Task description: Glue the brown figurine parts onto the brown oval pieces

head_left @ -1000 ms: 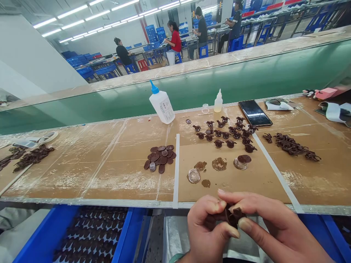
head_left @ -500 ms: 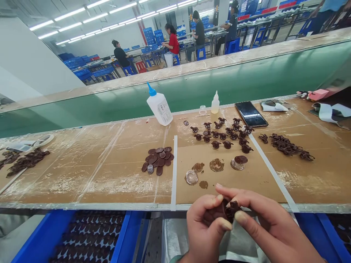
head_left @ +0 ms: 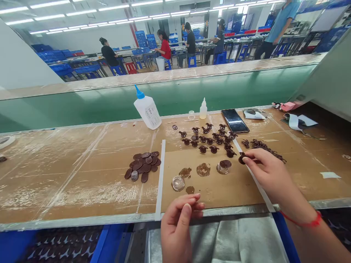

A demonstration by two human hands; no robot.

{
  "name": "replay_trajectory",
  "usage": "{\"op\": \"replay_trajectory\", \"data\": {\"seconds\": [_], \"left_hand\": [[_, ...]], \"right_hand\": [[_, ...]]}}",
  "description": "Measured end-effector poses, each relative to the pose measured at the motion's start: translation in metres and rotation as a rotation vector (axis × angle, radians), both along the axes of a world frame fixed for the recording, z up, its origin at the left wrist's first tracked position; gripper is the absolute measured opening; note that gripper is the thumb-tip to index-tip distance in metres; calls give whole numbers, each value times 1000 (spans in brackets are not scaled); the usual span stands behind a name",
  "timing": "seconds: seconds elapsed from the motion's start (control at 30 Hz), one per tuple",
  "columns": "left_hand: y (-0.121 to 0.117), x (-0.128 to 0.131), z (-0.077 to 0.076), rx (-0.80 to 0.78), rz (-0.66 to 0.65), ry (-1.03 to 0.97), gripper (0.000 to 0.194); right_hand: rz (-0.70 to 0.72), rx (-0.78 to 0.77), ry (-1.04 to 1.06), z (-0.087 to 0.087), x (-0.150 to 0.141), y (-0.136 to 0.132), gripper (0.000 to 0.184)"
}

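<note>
My right hand (head_left: 267, 174) reaches out over the cardboard-covered bench (head_left: 82, 182) and pinches a small brown figure (head_left: 242, 159) at the near right end of a group of standing brown figures (head_left: 208, 138). My left hand (head_left: 178, 221) hangs at the bench's front edge, thumb pressed against the fingertips, with nothing visible in it. A pile of brown discs (head_left: 142, 168) lies to the left of a white tape strip (head_left: 159, 175). A loose heap of brown parts (head_left: 264, 147) lies just beyond my right hand.
A large glue bottle (head_left: 146, 109), a small bottle (head_left: 203, 109) and a phone (head_left: 235, 120) stand along the back edge by the green conveyor belt (head_left: 192, 91). A clear cup (head_left: 178, 182), a brown-capped cup (head_left: 223, 166) and glue stains (head_left: 203, 169) lie close. A blue bin (head_left: 68, 244) sits below. Seated people work far behind.
My hands have parted. The right hand carried the brown figure from in front of me out to the group on the bench; the left stayed near. The camera turned right.
</note>
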State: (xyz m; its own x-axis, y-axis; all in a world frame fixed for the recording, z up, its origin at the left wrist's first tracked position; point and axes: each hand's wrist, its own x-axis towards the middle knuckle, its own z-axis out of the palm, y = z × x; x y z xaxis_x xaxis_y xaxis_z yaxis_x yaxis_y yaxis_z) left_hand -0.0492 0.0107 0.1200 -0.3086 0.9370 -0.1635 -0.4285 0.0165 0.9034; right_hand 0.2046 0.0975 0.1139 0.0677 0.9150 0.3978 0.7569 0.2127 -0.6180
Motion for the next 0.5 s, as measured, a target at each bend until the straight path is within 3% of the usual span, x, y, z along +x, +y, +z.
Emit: {"op": "replay_trajectory", "data": {"seconds": [0.17,0.3,0.37,0.5], "left_hand": [[1,-17,-9,47,-27,37,23],[2,-39,-13,92,61,161,22],[8,-61,-12,116,120,358,20],[33,-119,-8,140,113,1067,19]], "right_hand": [[-6,-74,-130,-24,8,26,23],[-120,-43,-135,-26,26,27,31],[-186,-27,-163,-24,45,27,29],[-214,-44,-275,-21,80,22,21]]}}
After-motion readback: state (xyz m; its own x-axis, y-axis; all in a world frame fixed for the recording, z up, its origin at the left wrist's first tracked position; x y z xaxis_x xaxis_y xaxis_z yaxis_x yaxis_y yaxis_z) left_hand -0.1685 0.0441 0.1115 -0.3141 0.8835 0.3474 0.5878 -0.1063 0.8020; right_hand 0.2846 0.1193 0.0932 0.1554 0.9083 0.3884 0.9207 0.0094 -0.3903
